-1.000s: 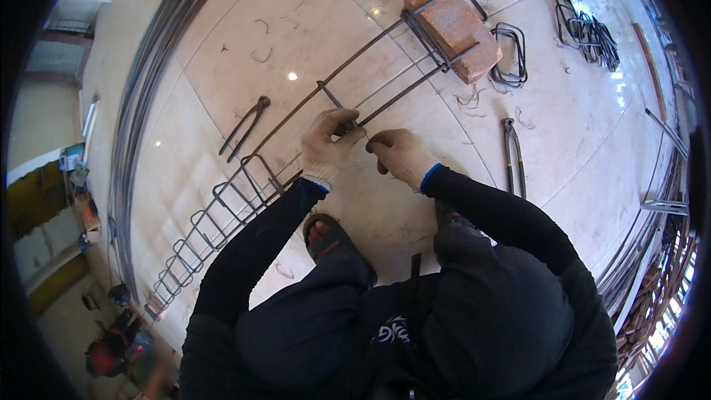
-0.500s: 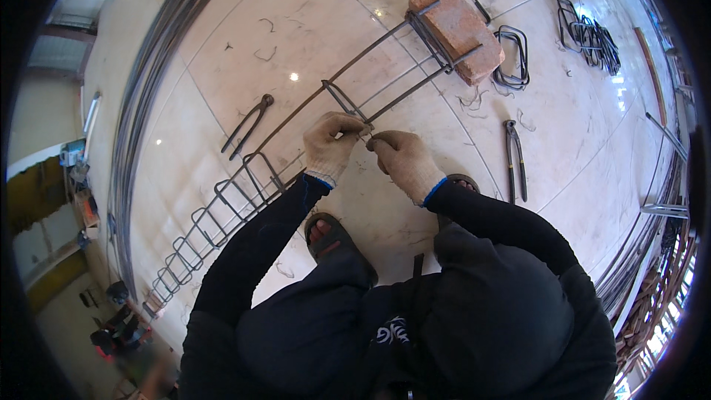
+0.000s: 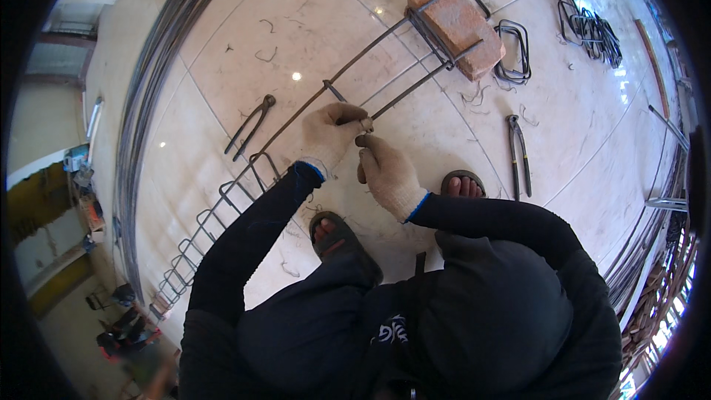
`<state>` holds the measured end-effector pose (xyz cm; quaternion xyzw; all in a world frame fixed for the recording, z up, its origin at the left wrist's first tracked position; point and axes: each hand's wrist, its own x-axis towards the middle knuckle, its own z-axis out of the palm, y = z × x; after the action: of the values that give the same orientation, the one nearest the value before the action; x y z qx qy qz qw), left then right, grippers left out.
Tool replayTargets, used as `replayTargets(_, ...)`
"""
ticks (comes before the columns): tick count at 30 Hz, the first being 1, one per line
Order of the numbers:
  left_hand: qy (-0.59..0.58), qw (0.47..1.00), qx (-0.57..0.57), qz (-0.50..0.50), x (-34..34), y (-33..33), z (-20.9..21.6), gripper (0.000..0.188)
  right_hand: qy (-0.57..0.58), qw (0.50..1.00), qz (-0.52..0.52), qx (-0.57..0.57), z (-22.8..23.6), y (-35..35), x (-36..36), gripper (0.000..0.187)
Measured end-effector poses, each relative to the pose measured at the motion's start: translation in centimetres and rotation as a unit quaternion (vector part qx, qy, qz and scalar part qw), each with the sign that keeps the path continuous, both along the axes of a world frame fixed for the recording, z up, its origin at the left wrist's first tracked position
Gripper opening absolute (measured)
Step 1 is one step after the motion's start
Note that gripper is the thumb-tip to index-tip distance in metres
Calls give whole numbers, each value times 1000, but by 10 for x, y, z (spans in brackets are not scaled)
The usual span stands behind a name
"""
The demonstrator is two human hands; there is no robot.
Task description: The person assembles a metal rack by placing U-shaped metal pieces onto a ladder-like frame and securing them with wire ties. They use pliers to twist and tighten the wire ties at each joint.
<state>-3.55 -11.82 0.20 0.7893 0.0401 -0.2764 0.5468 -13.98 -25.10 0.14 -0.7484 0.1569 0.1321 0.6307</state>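
A long cage of steel bars and bent stirrups (image 3: 311,110) runs diagonally across the floor, its far end propped on a red brick (image 3: 453,28). My left hand (image 3: 329,132), in a cream work glove, is closed in a pinch at the near bar, covering most of a stirrup there. Just below it, my gloved right hand (image 3: 390,176) is closed too, thumb and finger pressed together close to the left fingertips. Whatever is between the fingers is too small to make out. Pincers (image 3: 252,127) lie left of the cage, and a second pair of pincers (image 3: 517,155) lies to the right.
Loose stirrups (image 3: 512,52) rest beside the brick, with a heap of more stirrups (image 3: 592,33) at far right. Long steel rods (image 3: 152,67) line the left side. Scraps of thin wire (image 3: 474,96) are scattered over the tiles. My sandalled feet (image 3: 333,233) are below my hands.
My right hand has drawn slightly down and left, its forearm dropping and uncovering more of my right foot. My left hand has moved slightly up, covering more of the stirrup.
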Motion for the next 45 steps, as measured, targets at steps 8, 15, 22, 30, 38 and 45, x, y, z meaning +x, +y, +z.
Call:
replayTargets(8,113,990,38,-78,40,-2,30,28,-58,992,-37,-108,-5,44,15,23)
replayTargets(15,110,987,34,-109,44,9,27,31,-16,993,40,-114,20,25,28,25)
replayTargets(22,103,983,33,-147,49,10,22,36,-5,997,-75,12,-22,3,21,32)
replayTargets(30,93,979,53,-174,51,8,32,44,91,988,-123,-32,-19,-1,33,49)
replayTargets(38,123,979,18,-162,55,12,22,41,56,985,-132,99,-47,-5,28,48)
replayTargets(45,28,956,134,-259,60,5,33,36,142,979,-132,61,-44,-1,41,53)
